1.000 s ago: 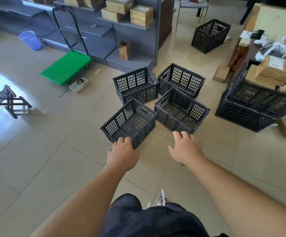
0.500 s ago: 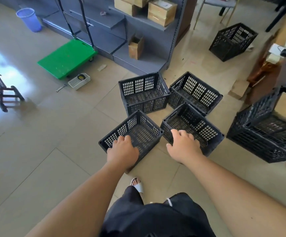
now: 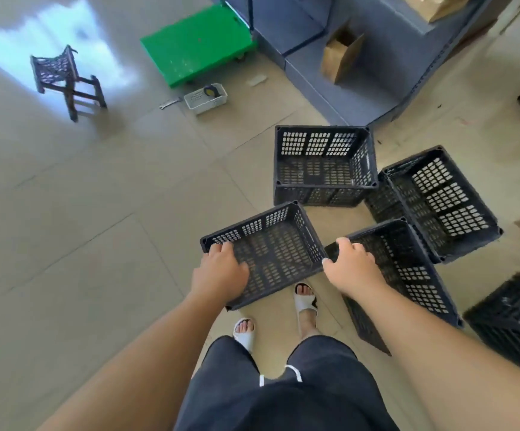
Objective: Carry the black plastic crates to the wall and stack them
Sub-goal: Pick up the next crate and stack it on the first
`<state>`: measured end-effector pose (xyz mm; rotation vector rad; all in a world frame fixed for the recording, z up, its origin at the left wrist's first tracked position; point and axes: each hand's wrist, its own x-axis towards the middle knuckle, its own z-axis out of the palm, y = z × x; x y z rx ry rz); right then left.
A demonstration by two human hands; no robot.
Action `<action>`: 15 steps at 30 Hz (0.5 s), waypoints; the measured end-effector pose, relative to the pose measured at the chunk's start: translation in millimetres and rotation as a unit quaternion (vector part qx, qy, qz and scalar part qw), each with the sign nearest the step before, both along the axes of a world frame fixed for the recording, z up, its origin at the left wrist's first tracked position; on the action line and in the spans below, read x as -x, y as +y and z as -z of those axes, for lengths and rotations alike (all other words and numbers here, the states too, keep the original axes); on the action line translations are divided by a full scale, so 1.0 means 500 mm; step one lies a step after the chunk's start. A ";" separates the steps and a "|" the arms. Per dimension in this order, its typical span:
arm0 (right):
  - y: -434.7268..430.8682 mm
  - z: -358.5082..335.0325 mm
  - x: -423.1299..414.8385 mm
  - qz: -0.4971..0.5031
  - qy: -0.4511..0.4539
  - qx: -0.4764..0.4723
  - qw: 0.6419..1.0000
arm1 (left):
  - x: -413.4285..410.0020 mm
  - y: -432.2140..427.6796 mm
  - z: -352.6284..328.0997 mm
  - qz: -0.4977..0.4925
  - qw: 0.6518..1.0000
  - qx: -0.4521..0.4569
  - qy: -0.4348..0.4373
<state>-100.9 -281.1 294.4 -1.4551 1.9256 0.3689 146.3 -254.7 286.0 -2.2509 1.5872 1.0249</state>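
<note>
Where a second ago both hands were only reaching, the crates out ahead of me, I now stand right over them with a grip made.

- Left hand (image 3: 221,272): fingers curled over the left end rim of the near crate (image 3: 271,244). Thumb hidden. The crate is low at my feet; I cannot tell whether it has left the tiled floor (image 3: 97,228).
- Right hand (image 3: 350,265): fingers hooked over the corner rim of the second crate (image 3: 407,275), just right of the near crate.
- Third crate (image 3: 324,163): just beyond the near crate.
- Fourth crate (image 3: 438,203): beyond it and to the right.
- Green trolley (image 3: 199,42): well beyond, to the left.

My reading: the grasp is done, and lift and carry come next. Nothing is stacked yet, and the wall is not in view.
</note>
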 end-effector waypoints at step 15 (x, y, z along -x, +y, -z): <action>-0.259 0.432 0.017 0.008 0.001 -0.092 0.996 | -0.029 -0.051 0.412 -0.380 0.918 -0.075 0.079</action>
